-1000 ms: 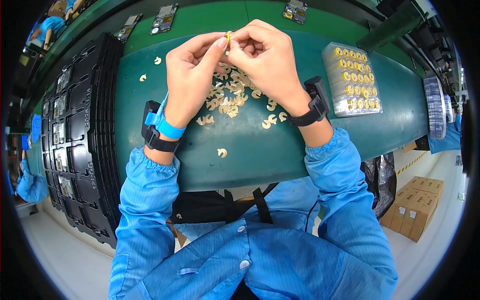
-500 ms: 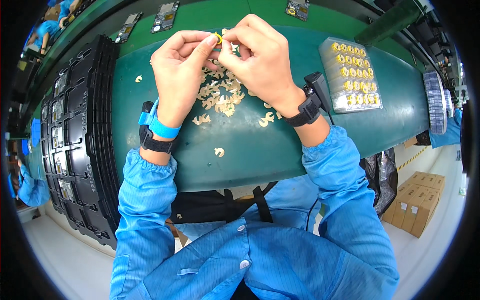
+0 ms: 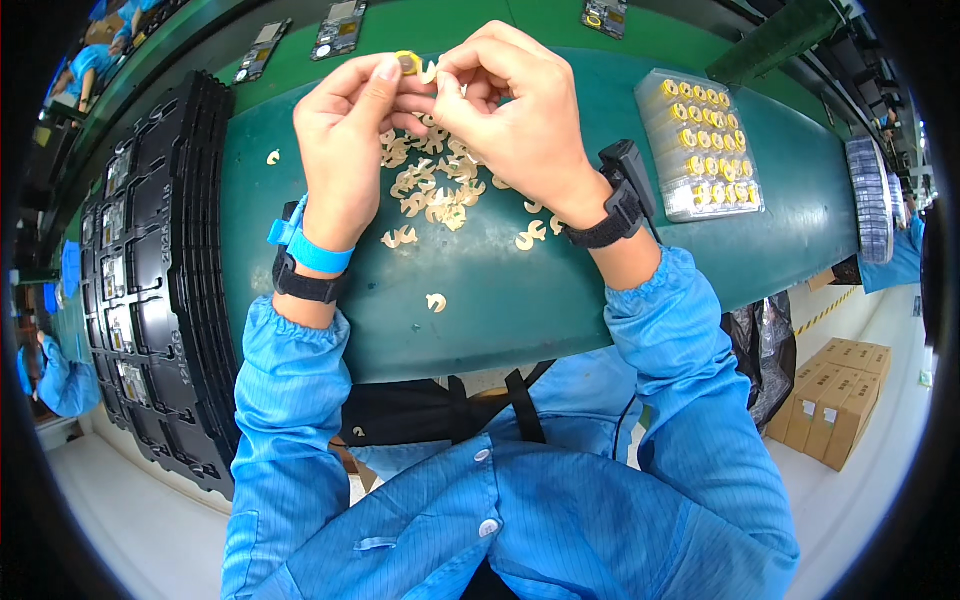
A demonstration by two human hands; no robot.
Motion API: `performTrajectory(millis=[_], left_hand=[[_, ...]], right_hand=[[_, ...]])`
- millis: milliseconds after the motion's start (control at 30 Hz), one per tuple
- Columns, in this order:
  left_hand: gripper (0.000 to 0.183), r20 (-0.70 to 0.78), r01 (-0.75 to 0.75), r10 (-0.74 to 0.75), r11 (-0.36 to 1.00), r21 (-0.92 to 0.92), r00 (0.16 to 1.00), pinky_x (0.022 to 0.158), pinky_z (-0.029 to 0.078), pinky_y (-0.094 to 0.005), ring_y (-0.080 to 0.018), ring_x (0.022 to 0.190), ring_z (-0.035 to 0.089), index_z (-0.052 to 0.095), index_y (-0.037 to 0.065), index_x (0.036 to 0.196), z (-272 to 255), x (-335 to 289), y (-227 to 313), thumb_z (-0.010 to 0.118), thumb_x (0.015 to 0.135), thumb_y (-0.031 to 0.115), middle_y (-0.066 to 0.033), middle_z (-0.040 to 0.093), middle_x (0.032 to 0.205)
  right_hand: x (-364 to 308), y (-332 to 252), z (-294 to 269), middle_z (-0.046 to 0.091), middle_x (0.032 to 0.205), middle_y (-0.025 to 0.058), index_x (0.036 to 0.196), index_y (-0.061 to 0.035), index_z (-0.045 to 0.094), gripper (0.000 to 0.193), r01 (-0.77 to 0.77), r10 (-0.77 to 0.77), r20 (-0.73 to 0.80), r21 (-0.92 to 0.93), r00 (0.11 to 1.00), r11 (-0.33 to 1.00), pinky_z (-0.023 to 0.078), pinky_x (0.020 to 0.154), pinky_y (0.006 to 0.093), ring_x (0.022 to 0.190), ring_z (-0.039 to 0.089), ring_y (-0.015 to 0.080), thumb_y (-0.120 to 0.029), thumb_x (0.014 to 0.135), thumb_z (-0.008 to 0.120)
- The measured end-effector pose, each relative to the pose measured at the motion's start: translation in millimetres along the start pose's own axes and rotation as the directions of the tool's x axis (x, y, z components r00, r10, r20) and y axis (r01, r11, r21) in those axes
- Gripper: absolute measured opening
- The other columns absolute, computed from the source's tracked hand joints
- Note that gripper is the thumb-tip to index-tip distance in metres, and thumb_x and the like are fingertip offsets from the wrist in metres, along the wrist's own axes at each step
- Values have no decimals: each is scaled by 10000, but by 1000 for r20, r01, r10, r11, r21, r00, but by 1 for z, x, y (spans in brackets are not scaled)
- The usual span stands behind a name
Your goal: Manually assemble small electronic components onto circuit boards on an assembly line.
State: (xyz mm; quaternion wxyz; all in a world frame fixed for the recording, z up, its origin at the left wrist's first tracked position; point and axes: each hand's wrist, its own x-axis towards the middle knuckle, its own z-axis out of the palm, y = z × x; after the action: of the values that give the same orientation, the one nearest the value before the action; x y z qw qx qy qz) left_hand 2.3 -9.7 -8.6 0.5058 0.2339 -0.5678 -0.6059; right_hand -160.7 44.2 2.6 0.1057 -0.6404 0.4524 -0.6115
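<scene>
My left hand [image 3: 345,140] pinches a round, yellow-rimmed coin cell [image 3: 408,64] between thumb and fingertips, above the far part of the green bench. Close beside it, the thumb and finger of my right hand [image 3: 525,115] are closed on a small cream C-shaped piece [image 3: 430,73]. The cell and the piece look apart, though the gap is tiny. Under and between my hands lies a loose pile of similar cream pieces [image 3: 437,190]. A single cream piece [image 3: 436,302] rests nearer to me on the bench.
To the right stands a clear plastic tray [image 3: 687,207] holding rows of yellow-rimmed cells. Stacked black trays [image 3: 170,270] line the left side. Circuit boards [image 3: 338,30] lie along the far edge, and a green post [image 3: 775,45] rises far right. Cardboard boxes [image 3: 830,400] sit on the floor.
My left hand has shifted slightly left with the yellow-rimmed cell, now turned to show its face. A cream C-shaped piece now shows at my right fingertips, beside the cell.
</scene>
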Motion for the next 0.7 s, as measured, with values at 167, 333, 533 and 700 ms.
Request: performTrajectory(millis=[167, 333, 533, 700], left_hand=[[256, -215, -31, 47, 997, 77, 975, 654, 584, -277, -223, 838, 762, 678, -71, 1162, -3, 4, -1, 611, 1057, 152, -181, 751, 1032], [238, -142, -51, 81, 977, 208, 987, 674, 577, -262, -198, 864, 757, 703, -55, 1161, 2, 2, -4, 641, 1040, 141, -152, 762, 1033], [158, -64, -142, 176, 921, 362, 982, 668, 532, -220, -102, 825, 712, 766, -11, 1105, 12, -3, -3, 690, 990, 68, -45, 767, 967], [157, -50, -115, 141, 929, 351, 989, 688, 540, -226, -108, 855, 711, 760, -11, 1113, 9, -4, -4, 684, 986, 42, -50, 764, 991]], right_hand=[[3, 7, -11, 594, 678, 75, 770, 17, 669, 138, -28, 32, 80, -56, 996, 998, 468, 523, 306, 525, 570, 165, -88, 824, 741], [6, 10, -16, 560, 532, 58, 760, 12, 681, 351, -215, 264, 197, -239, 944, 947, 435, 510, 281, 547, 575, 145, -289, 932, 739], [5, 3, -8, 659, 756, -8, 933, -9, 730, 262, -582, 496, 310, 333, 811, 742, 460, 558, 203, 632, 592, 51, -252, 1021, 684], [2, 7, -8, 681, 753, 20, 914, 14, 724, 199, -604, 547, 270, 480, 792, 636, 440, 498, 211, 603, 577, 47, -166, 992, 690]])
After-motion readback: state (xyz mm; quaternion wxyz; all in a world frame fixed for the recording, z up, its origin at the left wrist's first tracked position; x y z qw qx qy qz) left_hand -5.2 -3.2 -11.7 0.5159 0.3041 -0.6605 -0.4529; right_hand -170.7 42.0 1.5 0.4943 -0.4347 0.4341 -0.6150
